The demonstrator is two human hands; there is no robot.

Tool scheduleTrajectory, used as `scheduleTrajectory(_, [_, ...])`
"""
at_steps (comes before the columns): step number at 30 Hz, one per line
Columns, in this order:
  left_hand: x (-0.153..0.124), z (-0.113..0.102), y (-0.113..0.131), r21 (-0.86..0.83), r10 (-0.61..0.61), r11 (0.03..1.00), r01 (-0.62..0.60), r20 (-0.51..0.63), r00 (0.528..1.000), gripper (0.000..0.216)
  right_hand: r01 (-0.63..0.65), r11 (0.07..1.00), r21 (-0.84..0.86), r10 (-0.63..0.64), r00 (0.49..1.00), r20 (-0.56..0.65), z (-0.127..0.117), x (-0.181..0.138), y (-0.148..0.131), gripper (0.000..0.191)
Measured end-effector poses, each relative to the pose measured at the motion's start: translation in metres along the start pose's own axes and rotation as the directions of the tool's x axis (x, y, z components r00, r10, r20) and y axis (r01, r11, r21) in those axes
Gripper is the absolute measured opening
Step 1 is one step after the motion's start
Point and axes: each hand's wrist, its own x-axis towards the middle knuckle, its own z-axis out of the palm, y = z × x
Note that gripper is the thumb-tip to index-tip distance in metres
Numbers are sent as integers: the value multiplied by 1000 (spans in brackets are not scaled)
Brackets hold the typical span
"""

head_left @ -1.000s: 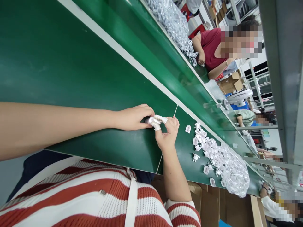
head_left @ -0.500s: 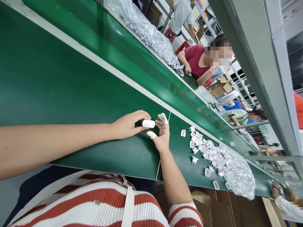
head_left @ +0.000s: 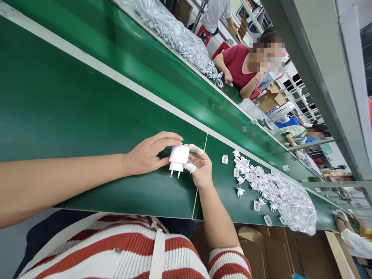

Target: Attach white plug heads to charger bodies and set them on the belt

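Note:
Between my two hands is a white two-pin plug charger [head_left: 178,155], its pins pointing toward me. My left hand [head_left: 154,152] pinches its left side with thumb and fingers. My right hand [head_left: 200,164], with white covers on some fingertips, grips the right side of the same charger. Both hands are just above the green work surface [head_left: 116,193]. To the right lies a heap of white plug parts [head_left: 255,178], some spilling from a clear plastic bag [head_left: 300,211].
A raised green belt [head_left: 151,93] with a pale edge runs along the far side. Beyond it lies a long clear bag of grey-white parts [head_left: 180,42]. A co-worker in a red top [head_left: 240,66] sits across. Cardboard boxes [head_left: 270,252] stand below the table's near edge.
The charger has turned from end-on to showing its broad side and pins. My right hand has closed in from spread fingers to grip it. The view has shifted slightly.

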Motion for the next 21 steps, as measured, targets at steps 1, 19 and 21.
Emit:
scheduleTrajectory(1, [0, 0, 0, 7, 4, 1000, -4, 4, 1000, 42, -1, 1000, 8, 1, 1000, 3, 1, 0, -1, 61])
scheduleTrajectory(19, [6, 1, -4, -63, -399, 916, 396, -56, 915, 31, -191, 975, 116, 192, 981, 1, -10, 6, -9, 64])
scheduleTrajectory(21, [6, 2, -12, -160, -603, 793, 588, -65, 795, 42, -235, 959, 156, 236, 972, 12, -14, 10, -11, 64])
